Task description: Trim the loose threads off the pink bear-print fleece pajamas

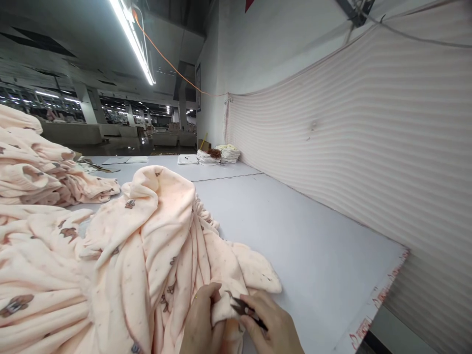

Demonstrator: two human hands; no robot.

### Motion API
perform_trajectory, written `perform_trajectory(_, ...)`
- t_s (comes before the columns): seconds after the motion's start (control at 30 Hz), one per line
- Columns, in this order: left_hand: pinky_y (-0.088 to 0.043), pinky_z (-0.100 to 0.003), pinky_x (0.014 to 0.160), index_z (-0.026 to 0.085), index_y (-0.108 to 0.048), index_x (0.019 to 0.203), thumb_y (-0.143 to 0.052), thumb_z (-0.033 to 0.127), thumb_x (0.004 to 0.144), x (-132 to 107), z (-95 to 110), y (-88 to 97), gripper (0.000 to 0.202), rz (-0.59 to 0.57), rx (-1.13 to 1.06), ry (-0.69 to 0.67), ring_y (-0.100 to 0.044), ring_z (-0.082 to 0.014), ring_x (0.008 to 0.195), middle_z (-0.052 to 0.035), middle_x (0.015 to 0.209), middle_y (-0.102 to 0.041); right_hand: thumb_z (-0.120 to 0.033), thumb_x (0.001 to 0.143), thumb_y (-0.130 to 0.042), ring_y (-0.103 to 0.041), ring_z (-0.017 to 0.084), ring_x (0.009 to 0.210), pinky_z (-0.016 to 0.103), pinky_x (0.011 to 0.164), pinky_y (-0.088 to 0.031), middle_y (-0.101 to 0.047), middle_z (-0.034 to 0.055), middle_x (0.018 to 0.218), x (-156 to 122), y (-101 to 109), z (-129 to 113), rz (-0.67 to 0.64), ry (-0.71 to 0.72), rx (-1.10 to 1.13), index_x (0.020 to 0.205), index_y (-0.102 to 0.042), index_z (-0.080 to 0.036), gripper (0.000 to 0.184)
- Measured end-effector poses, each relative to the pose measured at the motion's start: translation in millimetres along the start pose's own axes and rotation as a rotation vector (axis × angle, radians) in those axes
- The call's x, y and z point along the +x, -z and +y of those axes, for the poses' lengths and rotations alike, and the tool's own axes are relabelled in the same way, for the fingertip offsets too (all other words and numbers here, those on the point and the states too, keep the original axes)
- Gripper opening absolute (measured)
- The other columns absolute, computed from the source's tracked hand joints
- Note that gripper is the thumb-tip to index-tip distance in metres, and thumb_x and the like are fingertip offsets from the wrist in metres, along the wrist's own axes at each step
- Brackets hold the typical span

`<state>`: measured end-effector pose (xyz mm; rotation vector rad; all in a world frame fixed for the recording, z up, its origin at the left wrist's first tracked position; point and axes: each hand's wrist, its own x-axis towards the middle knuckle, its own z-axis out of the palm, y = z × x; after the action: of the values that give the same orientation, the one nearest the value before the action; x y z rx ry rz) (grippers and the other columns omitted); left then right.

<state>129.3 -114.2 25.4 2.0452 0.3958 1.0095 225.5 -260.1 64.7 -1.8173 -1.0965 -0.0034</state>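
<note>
A pale pink plush garment (165, 231) with small brown animal prints lies bunched over the near part of the table. At the bottom middle, my left hand (202, 317) pinches an edge of this cloth between thumb and fingers. Close beside it on the right, my right hand (273, 322) is closed around dark thread snips (243, 309). The tips of the snips point left and lie at the held cloth edge. Whether the blades touch the fabric I cannot tell. Part of the snips is hidden in my right palm.
More pink garments (40, 167) are heaped at the left. On the far part of the white table (302, 236) stand stacks of folded white cloth (228, 155) and a flat white pad (187, 159). A striped fabric sheet (354, 128) hangs along the table's right side.
</note>
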Motion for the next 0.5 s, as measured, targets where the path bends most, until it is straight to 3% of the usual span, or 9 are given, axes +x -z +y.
perform_trajectory(0.1, -0.046, -0.033, 0.070, 0.023, -0.050, 0.084, -0.049, 0.010, 0.063, 4.1, 4.7, 1.0, 0.025, -0.034, -0.063, 0.076, -0.057, -0.0244, 0.085, -0.0048, 0.091, -0.057, -0.035, 0.088, -0.049, -0.065, 0.018, 0.078, 0.024, 0.069, -0.048, -0.068, 0.0026, 0.085, -0.4, -2.4, 15.7, 0.014, -0.012, 0.016, 0.099, -0.070, -0.029, 0.025)
perform_trajectory(0.2, -0.042, -0.042, 0.088, 0.023, -0.049, 0.074, -0.048, 0.011, 0.059, 11.4, 9.6, 7.4, 0.020, -0.056, -0.112, 0.062, -0.047, -0.0324, 0.116, -0.0107, 0.124, -0.051, -0.042, 0.080, -0.059, -0.063, 0.022, 0.094, 0.029, 0.082, -0.047, -0.068, 0.0057, 0.100, 3.8, 5.9, 52.6, 0.179, -0.269, 0.058, 0.100, -0.068, -0.025, 0.028)
perform_trajectory(0.27, -0.037, -0.045, 0.094, 0.023, -0.048, 0.073, -0.049, 0.011, 0.058, 16.1, 11.3, 13.5, 0.019, -0.094, -0.181, 0.072, -0.040, -0.0341, 0.125, -0.0115, 0.134, -0.046, -0.044, 0.070, -0.067, -0.060, 0.026, 0.101, 0.034, 0.086, -0.046, -0.066, 0.0086, 0.111, 8.6, 14.9, 83.2, 0.287, -0.485, 0.041, 0.106, -0.065, -0.023, 0.042)
perform_trajectory(0.3, -0.037, -0.044, 0.094, 0.023, -0.047, 0.072, -0.049, 0.011, 0.057, 18.3, 11.2, 17.0, 0.019, -0.150, -0.243, 0.085, -0.042, -0.0336, 0.123, -0.0118, 0.130, -0.051, -0.044, 0.067, -0.068, -0.061, 0.028, 0.099, 0.037, 0.083, -0.046, -0.066, 0.0102, 0.110, 11.1, 19.1, 97.6, 0.320, -0.553, 0.035, 0.106, -0.065, -0.021, 0.045)
perform_trajectory(0.4, -0.043, -0.033, 0.075, 0.024, -0.041, 0.068, -0.048, 0.013, 0.055, 23.8, 8.0, 28.4, 0.019, -0.404, -0.458, 0.208, -0.057, -0.0261, 0.091, -0.0070, 0.095, -0.065, -0.042, 0.060, -0.070, -0.064, 0.026, 0.070, 0.035, 0.064, -0.048, -0.069, 0.0067, 0.073, 16.8, 26.8, 127.2, 0.337, -0.653, 0.095, 0.075, -0.067, -0.016, 0.030)
perform_trajectory(0.47, -0.042, -0.029, 0.065, 0.024, -0.046, 0.071, -0.046, 0.014, 0.053, 25.4, 5.7, 33.7, 0.020, -0.543, -0.519, 0.299, -0.055, -0.0206, 0.073, -0.0019, 0.078, -0.063, -0.041, 0.061, -0.070, -0.061, 0.022, 0.059, 0.031, 0.058, -0.047, -0.064, 0.0023, 0.060, 17.8, 26.3, 130.6, 0.337, -0.652, 0.184, 0.065, -0.064, -0.016, 0.026)
perform_trajectory(0.5, -0.043, -0.029, 0.067, 0.024, -0.053, 0.076, -0.046, 0.014, 0.052, 25.3, 5.5, 34.4, 0.027, -0.572, -0.513, 0.337, -0.056, -0.0201, 0.072, -0.0008, 0.079, -0.062, -0.041, 0.064, -0.069, -0.061, 0.021, 0.060, 0.030, 0.058, -0.046, -0.064, 0.0017, 0.062, 17.2, 24.2, 127.6, 0.346, -0.634, 0.232, 0.068, -0.065, -0.016, 0.026)
